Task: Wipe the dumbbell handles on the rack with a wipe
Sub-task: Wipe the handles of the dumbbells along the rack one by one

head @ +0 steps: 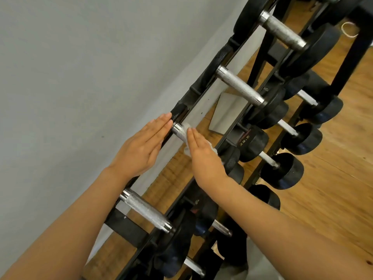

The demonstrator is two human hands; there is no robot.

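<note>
Head view, looking down along the top tier of a rack (232, 63) set against a grey wall (80, 67). Four knurled steel handles lie across the rails; lower tiers hold smaller dumbbells over a wood floor (333, 178).

The right hand (203, 158) lies flat, fingers straight and together, pressing a white wipe (186, 147) against the near side of the third handle (179, 132) counted from the far end. The wipe shows as a crumpled edge beyond the fingertips, beside the palm, and hanging below the bar; most of it is hidden under the hand. The left hand (143, 146) is likewise flat and released, fingers straight, its tips touching or just beside the handle's polished collar and the black head at the wall end; contact cannot be confirmed. Neither hand is curled round the bar.

Step in hand, as judged: wiping this handle, the wipe bearing on one side only. The far handles (240, 87) (282, 33) and the near handle (147, 211) are untouched by either hand; their state of cleaning cannot be read.

The next move calls for carrying the wipe round the bar's underside and along its full length to the hidden end, with the dumbbell steadied against rolling, then shifting to a neighbouring handle.
</note>
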